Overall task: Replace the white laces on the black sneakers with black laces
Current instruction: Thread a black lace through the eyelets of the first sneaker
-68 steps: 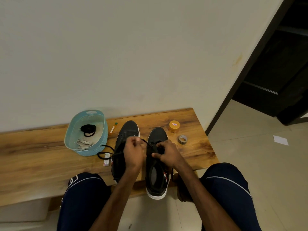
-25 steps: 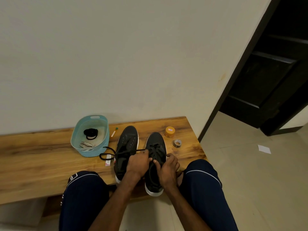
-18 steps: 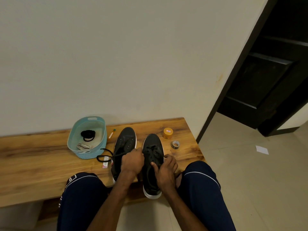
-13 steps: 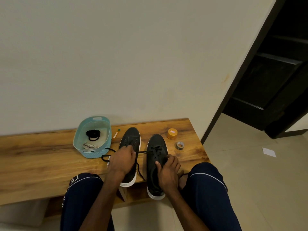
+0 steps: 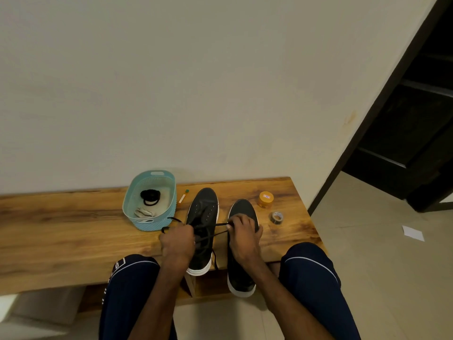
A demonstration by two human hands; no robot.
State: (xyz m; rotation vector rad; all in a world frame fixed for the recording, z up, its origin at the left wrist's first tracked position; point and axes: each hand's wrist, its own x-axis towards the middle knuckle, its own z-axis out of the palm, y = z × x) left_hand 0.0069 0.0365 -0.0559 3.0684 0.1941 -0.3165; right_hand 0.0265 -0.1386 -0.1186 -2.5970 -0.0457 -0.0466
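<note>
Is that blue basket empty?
Not empty: the basket holds a coiled black lace and a bundle of white laces.

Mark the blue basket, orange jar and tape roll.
blue basket (image 5: pixel 147 226), head view, front outer wall.
orange jar (image 5: pixel 266 197), head view, lid top.
tape roll (image 5: pixel 276 220), head view, outer band.

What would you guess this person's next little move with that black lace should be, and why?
Probably draw the left hand farther out to pull the black lace snug. Two strands run from the right hand, which pinches them at its sneaker, across the other sneaker, and the lower one looks slack. That other sneaker's eyelets are bare, so it likely comes later.
</note>
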